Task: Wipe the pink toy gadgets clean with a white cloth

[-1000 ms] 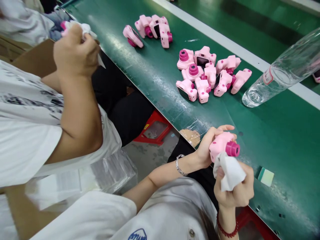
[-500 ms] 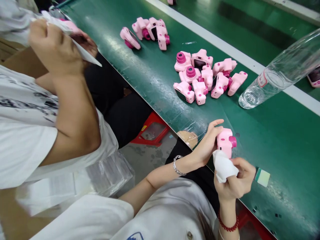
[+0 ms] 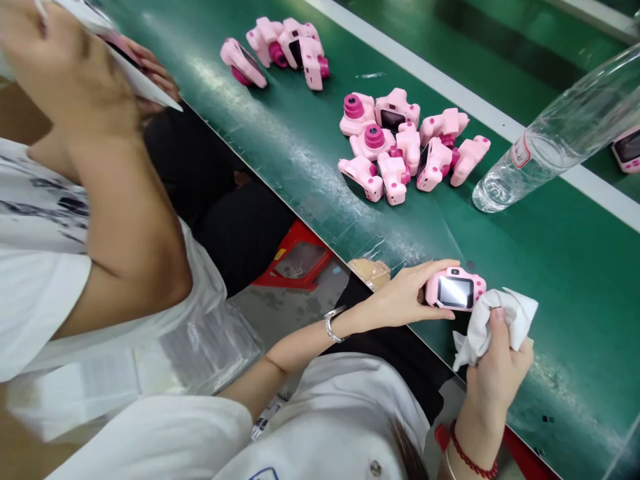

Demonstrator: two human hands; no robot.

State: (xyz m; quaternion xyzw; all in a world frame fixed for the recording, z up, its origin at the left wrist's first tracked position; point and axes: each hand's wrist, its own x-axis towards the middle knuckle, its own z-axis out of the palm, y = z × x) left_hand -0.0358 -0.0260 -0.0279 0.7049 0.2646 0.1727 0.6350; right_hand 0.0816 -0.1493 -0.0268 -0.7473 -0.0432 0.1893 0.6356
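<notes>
A pink toy camera (image 3: 456,291), screen facing up, is gripped at its left end by my left hand (image 3: 407,297), with fingers along its top and bottom edges. In my right hand (image 3: 500,370) is a bunched white cloth (image 3: 505,317), pinched under the thumb. The cloth meets the camera's right end. Both hands are over the near edge of the green table (image 3: 430,233). Beyond them stands a cluster of several pink toy cameras (image 3: 374,141), some with the magenta lens showing, others with the dark screen.
A clear bottle (image 3: 543,147) with some liquid stands tilted in view at the right. Another group of pink cameras (image 3: 283,43) sits farther back. On the left, a co-worker's arm (image 3: 125,220) holds white material. A red stool (image 3: 295,257) is below the table edge.
The camera in my left hand has turned from its side to screen up. My right hand moved right with the cloth, now spread wider. The co-worker's hands shifted left.
</notes>
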